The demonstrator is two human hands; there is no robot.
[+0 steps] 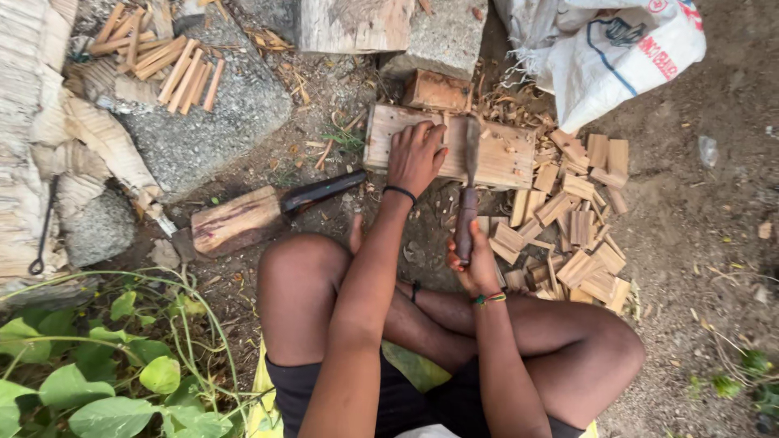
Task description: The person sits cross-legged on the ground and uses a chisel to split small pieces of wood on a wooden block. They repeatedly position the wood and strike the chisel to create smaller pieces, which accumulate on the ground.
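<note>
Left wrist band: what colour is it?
Black. The thin band circles the wrist of the left hand, which rests on the wooden block; clearest in the head view.

Soft, even daylight fills the head view, with no hard sun patches and no glare. Shadows are faint and short, gathered under the wooden block (450,146) at twelve o'clock and beneath the person's bent legs at six o'clock. The white sack (617,57) at one o'clock is the brightest area, slightly washed out. Focus stays fairly sharp at the centre; the leaves (105,381) at eight o'clock look softer. Wide-angle stretching bends the edges.
</note>
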